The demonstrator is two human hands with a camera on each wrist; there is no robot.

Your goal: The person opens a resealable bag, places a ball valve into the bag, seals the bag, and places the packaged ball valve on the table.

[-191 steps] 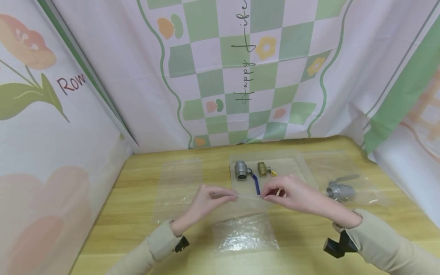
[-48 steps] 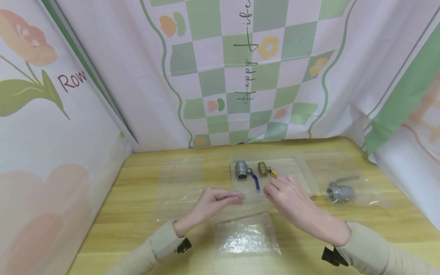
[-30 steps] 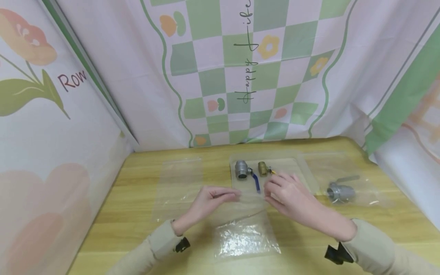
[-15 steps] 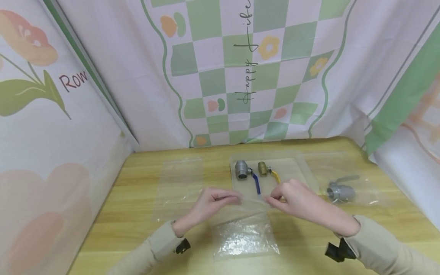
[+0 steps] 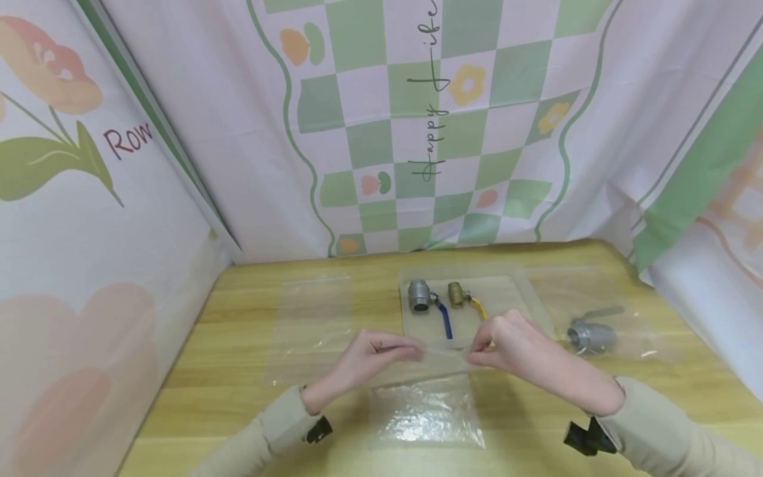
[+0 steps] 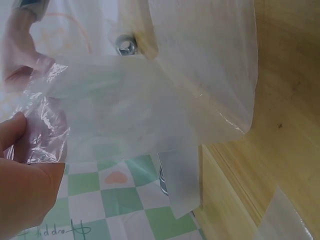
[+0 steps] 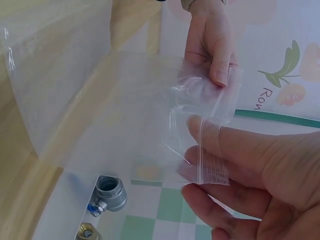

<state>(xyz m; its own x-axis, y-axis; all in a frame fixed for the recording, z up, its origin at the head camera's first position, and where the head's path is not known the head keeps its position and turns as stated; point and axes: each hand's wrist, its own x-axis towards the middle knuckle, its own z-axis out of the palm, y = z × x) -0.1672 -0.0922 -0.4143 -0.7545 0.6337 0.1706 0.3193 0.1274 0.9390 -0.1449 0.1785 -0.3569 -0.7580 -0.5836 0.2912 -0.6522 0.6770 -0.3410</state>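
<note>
A clear zip bag point(image 5: 426, 414) hangs between my two hands, its lower part lying flat toward the table's front. My left hand point(image 5: 375, 358) pinches one end of the bag's mouth, the thumb on its near face. At the other end my right hand point(image 5: 521, 348) has thumb and fingers on either side of the ridged zip strip point(image 7: 201, 152), as the right wrist view shows. Beyond the hands sit a silver ball valve point(image 5: 420, 296) with a blue lever and a smaller brass ball valve point(image 5: 456, 295) with a yellow lever, its end hidden behind my right hand.
Both valves lie in a shallow translucent tray point(image 5: 536, 305). A third, silver ball valve point(image 5: 593, 336) with a grey lever lies at the right, inside another clear bag point(image 5: 572, 285). One more clear bag point(image 5: 312, 318) lies flat at the left. Patterned cloth point(image 5: 417, 132) hangs behind the table.
About a second ago my right hand was turned knuckles up, covering the yellow lever; it has since rolled back and shifted slightly right, uncovering most of the lever. My left hand has hardly moved.
</note>
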